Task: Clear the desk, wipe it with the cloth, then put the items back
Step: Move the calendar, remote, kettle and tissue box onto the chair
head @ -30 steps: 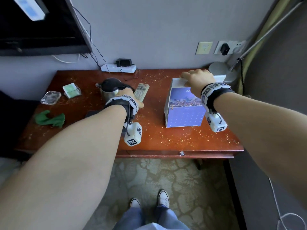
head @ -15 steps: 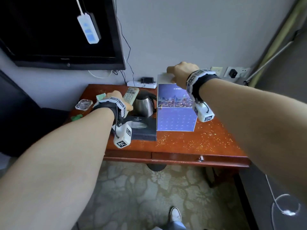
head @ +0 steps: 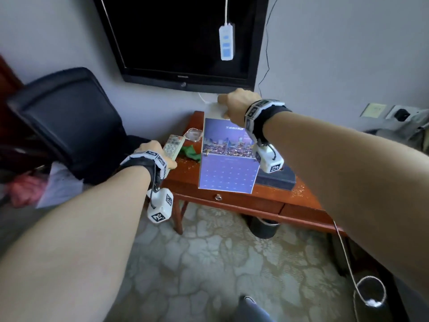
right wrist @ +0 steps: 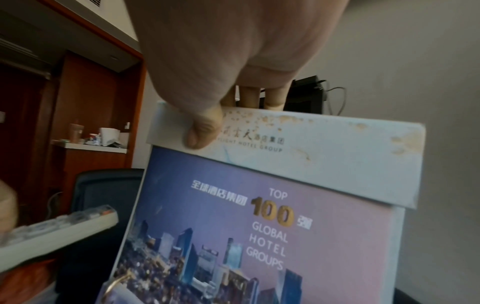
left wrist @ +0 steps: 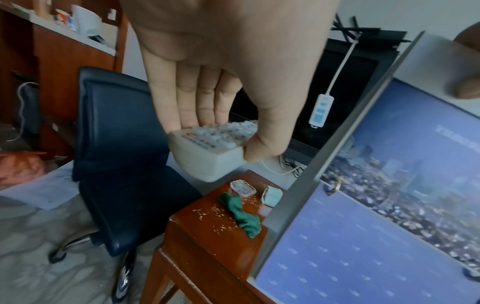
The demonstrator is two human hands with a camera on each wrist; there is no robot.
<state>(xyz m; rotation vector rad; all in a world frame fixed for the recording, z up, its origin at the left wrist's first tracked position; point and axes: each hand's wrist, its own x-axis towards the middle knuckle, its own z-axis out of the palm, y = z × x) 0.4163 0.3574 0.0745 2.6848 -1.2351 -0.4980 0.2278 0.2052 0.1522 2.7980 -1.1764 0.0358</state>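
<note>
My left hand (head: pixel 152 151) grips a pale grey remote control (head: pixel 173 147) (left wrist: pixel 207 152), held in the air over the left end of the wooden desk (head: pixel 185 175). Thumb and fingers of my right hand (head: pixel 236 103) pinch the white top edge of a purple desk calendar (head: pixel 228 159) (right wrist: pixel 259 226), which hangs lifted above the desk. A crumpled green cloth (left wrist: pixel 240 214) (head: pixel 190 152) lies on the desk by its left edge, among scattered crumbs. The calendar hides much of the desktop in the head view.
A glass ashtray (left wrist: pixel 242 188) and a small pale green box (left wrist: pixel 271 195) sit behind the cloth. A dark tissue box (head: pixel 276 177) lies right of the calendar. A black office chair (head: pixel 69 122) stands left of the desk, a wall TV (head: pixel 181 38) above, a bin (head: pixel 264 226) underneath.
Both hands have lifted their items off the desk and carried them leftward. My view has swung left, bringing the chair and TV into sight.
</note>
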